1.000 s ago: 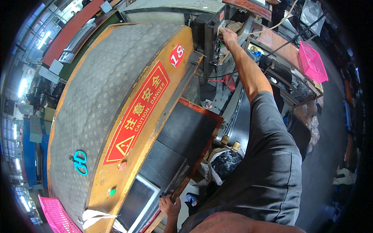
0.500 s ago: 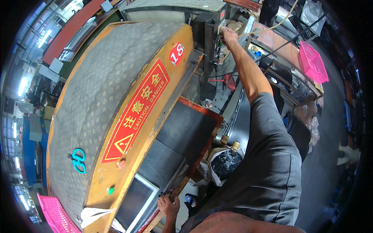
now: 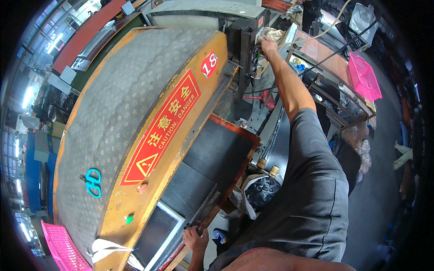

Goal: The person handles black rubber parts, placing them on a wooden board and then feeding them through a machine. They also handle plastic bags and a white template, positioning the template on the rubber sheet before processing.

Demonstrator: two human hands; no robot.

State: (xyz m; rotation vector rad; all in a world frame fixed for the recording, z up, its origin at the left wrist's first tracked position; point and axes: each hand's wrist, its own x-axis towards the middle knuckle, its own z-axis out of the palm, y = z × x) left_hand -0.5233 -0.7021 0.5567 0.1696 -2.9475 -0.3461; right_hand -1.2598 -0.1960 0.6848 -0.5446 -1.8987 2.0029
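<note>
My left hand (image 3: 195, 238) is at the near edge of a dark flat tray (image 3: 217, 147) with a worn reddish rim. Its fingers curl over the tray's edge, next to a white-edged dark panel (image 3: 159, 232). My right arm stretches far ahead, and my right hand (image 3: 267, 44) is closed beside a dark metal post (image 3: 239, 49) of the machine. What its fingers hold there is hidden. Between my arms and to the left stands the yellow machine body (image 3: 115, 210), with a red warning label, a red button (image 3: 142, 188) and a green button (image 3: 129, 219).
Turquoise-handled scissors (image 3: 93, 183) lie on the machine's grey patterned top. A white cloth (image 3: 106, 249) hangs at its near corner, above a pink basket (image 3: 63, 246). Another pink basket (image 3: 364, 77) stands on a wooden bench at right. A bag of black scraps (image 3: 262, 192) sits below the tray.
The whole view has shifted slightly. My left hand stays on the tray's edge, and my right hand stays by the post with hardly any movement.
</note>
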